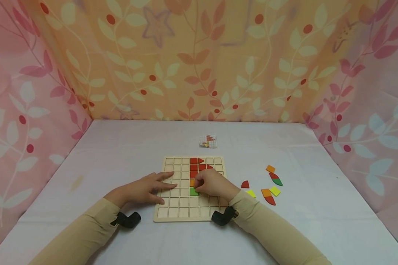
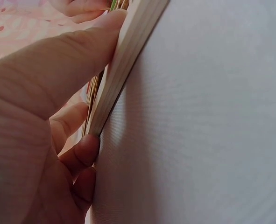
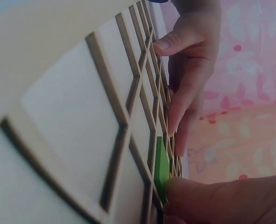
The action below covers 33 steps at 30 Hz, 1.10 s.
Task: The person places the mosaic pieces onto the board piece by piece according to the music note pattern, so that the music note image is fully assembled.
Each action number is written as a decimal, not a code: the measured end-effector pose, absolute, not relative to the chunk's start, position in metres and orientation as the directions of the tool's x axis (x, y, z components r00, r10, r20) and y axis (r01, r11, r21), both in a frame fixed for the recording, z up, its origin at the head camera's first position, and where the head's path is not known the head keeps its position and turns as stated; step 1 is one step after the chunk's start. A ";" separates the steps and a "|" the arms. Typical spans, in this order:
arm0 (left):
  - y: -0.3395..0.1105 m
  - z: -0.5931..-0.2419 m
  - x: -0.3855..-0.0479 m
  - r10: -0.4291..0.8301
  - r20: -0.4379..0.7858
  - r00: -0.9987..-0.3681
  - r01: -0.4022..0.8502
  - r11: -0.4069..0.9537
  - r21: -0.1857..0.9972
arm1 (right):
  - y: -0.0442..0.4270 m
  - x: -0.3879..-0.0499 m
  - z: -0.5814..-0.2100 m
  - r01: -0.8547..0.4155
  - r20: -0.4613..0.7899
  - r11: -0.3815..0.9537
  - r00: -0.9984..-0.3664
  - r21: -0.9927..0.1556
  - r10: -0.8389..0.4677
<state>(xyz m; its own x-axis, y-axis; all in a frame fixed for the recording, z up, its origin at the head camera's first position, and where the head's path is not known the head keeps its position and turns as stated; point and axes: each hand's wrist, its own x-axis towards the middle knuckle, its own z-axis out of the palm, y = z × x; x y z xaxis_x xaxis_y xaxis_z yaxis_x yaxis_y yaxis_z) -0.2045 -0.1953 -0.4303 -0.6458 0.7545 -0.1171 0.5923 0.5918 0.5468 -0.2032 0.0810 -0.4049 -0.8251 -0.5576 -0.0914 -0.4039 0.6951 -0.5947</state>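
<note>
A wooden grid board (image 1: pixel 174 212) lies on the table with red pieces (image 1: pixel 194 167), an orange piece (image 1: pixel 192 182) and a green square (image 1: pixel 194 191) in one column. My left hand (image 1: pixel 149 188) rests with spread fingers on the board's left side; in the left wrist view its thumb (image 2: pixel 81 56) lies at the board's edge (image 2: pixel 116 74). My right hand (image 1: pixel 215 184) has its fingertips at the green square, which in the right wrist view (image 3: pixel 161 168) sits slightly tilted against the grid under the thumb. Some red pieces are partly hidden behind the right hand.
A small printed card (image 1: pixel 208 141) lies behind the board. Right of the board are loose pieces: a red quarter (image 1: pixel 245 184), yellow squares (image 1: pixel 275 191), orange squares (image 1: pixel 266 193) and red and green curved pieces (image 1: pixel 277 180). Patterned cloth walls (image 1: pixel 199 59) stand around the table.
</note>
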 end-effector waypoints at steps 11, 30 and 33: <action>-0.194 -0.427 -0.203 0.745 -0.136 -0.653 0.574 0.604 0.553 | 0.112 -0.208 -0.391 -0.449 -0.060 0.671 -0.804 -0.591 -0.591; -0.193 -0.427 -0.203 0.743 -0.136 -0.655 0.572 0.605 0.554 | 0.214 -0.213 -0.375 -0.267 -0.187 0.790 -0.883 -0.552 -0.430; -0.194 -0.427 -0.203 0.748 -0.130 -0.651 0.581 0.601 0.548 | 0.230 -0.210 -0.377 -0.237 -0.215 0.803 -0.887 -0.547 -0.408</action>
<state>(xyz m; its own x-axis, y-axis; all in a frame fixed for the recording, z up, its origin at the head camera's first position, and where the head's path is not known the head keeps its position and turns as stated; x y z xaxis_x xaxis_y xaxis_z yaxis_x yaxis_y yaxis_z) -0.2031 -0.1941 -0.4270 -0.6512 0.7478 -0.1297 0.5814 0.6014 0.5480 -0.2096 0.2297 -0.3767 -0.8872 -0.4084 -0.2148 -0.2371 0.8028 -0.5470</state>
